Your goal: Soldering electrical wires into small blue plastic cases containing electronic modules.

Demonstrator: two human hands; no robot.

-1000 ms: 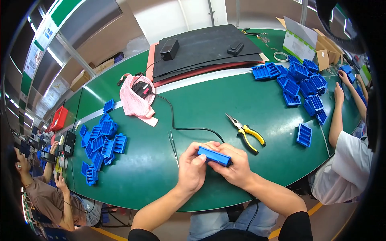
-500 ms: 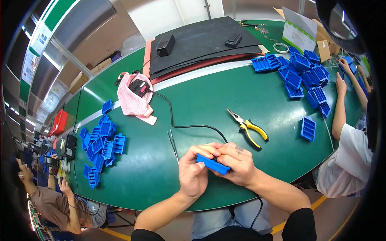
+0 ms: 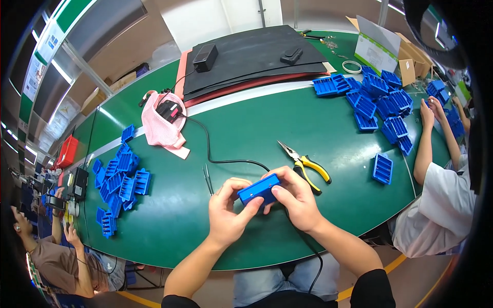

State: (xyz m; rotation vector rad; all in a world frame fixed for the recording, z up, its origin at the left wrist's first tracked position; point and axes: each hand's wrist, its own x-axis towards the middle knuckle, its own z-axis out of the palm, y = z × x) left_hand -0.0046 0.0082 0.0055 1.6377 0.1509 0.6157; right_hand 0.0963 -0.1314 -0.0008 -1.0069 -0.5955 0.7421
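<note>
Between both hands, above the near part of the green table, I hold a small blue plastic tray [image 3: 259, 189], its long side wall turned up toward me. My left hand [image 3: 229, 209] grips its left end, the thumb pressing from below. On the right end, my right hand [image 3: 296, 201] pinches it with thumb and fingers. What lies inside the tray is hidden. Just beyond my right hand are yellow-and-black needle-nose pliers [image 3: 307, 167], jaws pointing away. A pair of tweezers [image 3: 207, 179] lies beyond my left hand. A black cable [image 3: 231, 161] runs behind and under my hands.
Blue slotted trays [image 3: 123, 177] are heaped at the left, with another heap [image 3: 380, 97] at the far right. A single tray [image 3: 382, 169] lies nearer. Black sheets [image 3: 257, 59] are stacked at the back beside a pink cloth [image 3: 162, 123]. Co-workers sit left and right.
The blue tray has been turned and raised in my hands, so its long side now faces up. Both thumbs now press on its near side. The whole view has shifted slightly.
</note>
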